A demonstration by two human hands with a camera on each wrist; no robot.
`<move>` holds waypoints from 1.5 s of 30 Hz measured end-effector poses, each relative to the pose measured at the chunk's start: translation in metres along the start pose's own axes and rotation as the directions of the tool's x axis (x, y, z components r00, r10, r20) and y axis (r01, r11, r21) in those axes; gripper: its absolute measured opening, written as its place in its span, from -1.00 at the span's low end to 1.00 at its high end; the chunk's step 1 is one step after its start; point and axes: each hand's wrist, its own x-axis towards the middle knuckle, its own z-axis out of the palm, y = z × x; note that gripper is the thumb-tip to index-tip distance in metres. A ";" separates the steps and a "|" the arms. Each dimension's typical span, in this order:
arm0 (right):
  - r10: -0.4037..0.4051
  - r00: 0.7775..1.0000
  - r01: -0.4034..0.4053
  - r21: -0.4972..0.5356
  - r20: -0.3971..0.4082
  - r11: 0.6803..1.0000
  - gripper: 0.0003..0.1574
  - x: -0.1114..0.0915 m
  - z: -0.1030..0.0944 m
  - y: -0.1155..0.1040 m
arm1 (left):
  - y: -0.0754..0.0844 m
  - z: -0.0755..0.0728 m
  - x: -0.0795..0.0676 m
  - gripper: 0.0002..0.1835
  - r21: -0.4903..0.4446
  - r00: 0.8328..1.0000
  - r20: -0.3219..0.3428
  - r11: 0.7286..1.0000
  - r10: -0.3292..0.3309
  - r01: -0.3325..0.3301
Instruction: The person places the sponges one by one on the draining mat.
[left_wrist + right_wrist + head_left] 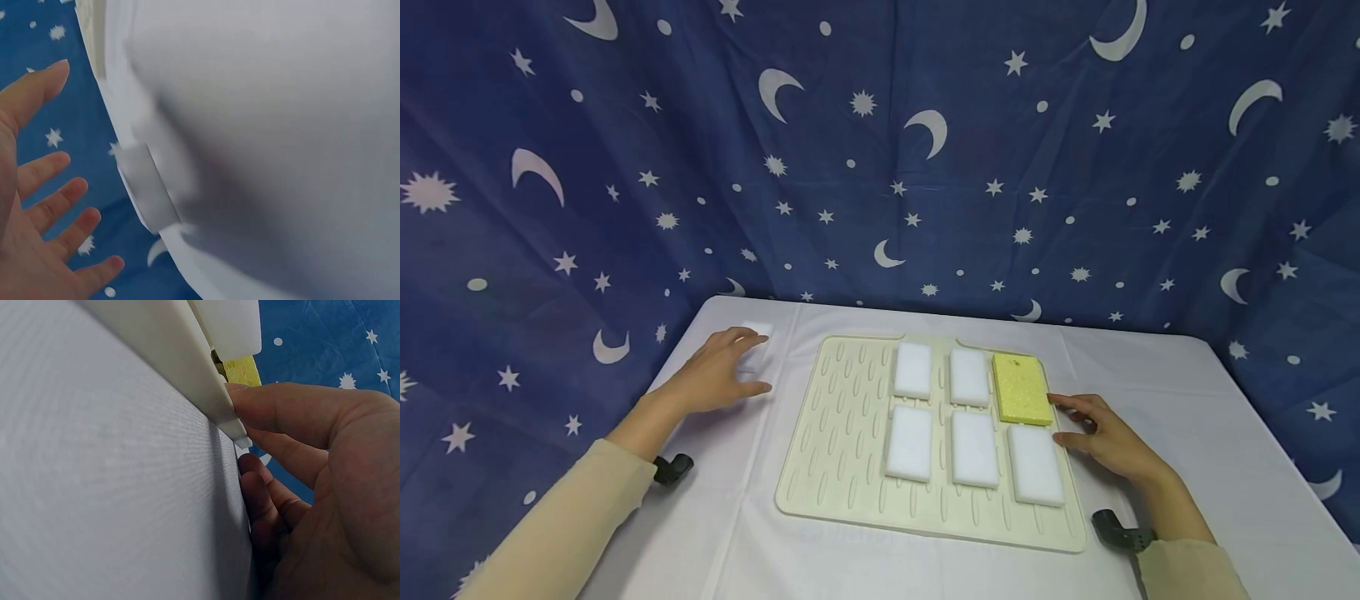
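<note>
My left hand (718, 371) hovers over the back left of the table, thumb and fingers spread and nothing between them. Just beyond its fingertips lies a white sponge (149, 187), partly hidden by the hand in the head view. On a cream ridged mat (842, 433), several white sponges (973, 450) lie in two rows. A yellow sponge (1022, 389) fills the back right spot. Beside the mat's right edge is my right hand (1101, 433), its index fingertip right at the yellow sponge's side. Its thumb (256, 406) is at the mat's rim, close to the front right white sponge (1036, 465).
A white cloth (820, 562) covers the table. Behind and to the left hangs a dark blue curtain (955, 225) with moons and stars. Black wrist mounts (1120, 531) sit near both sleeves. The left part of the mat shows bare ridges.
</note>
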 end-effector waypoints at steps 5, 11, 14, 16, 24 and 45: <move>-0.008 1.000 0.008 -0.012 -0.002 1.000 -0.13 0.000 -0.001 0.000 | -0.012 -0.001 0.008 -0.11 0.003 1.000 0.019 1.000 -0.007 0.007; -0.002 1.000 0.002 -0.013 -0.004 1.000 -0.13 0.000 -0.001 0.000 | -0.024 -0.001 0.019 -0.07 -0.003 0.999 0.046 1.000 -0.019 0.019; 0.003 1.000 -0.003 -0.006 -0.006 1.000 -0.13 0.000 0.000 -0.001 | -0.031 -0.001 0.024 -0.05 -0.016 0.997 0.073 0.999 -0.029 0.030; 0.002 1.000 -0.002 -0.001 -0.006 1.000 -0.13 0.000 0.000 -0.001 | -0.035 -0.001 0.028 -0.03 -0.027 0.995 0.090 0.999 -0.032 0.035; 0.009 1.000 -0.009 -0.001 -0.002 1.000 -0.13 0.000 0.000 0.000 | -0.042 -0.003 0.037 0.02 -0.049 0.991 0.135 0.998 -0.027 0.034; 0.010 1.000 -0.010 -0.013 -0.003 1.000 -0.13 0.001 -0.001 0.001 | -0.047 0.001 0.050 0.06 -0.089 0.976 0.210 0.994 -0.047 0.067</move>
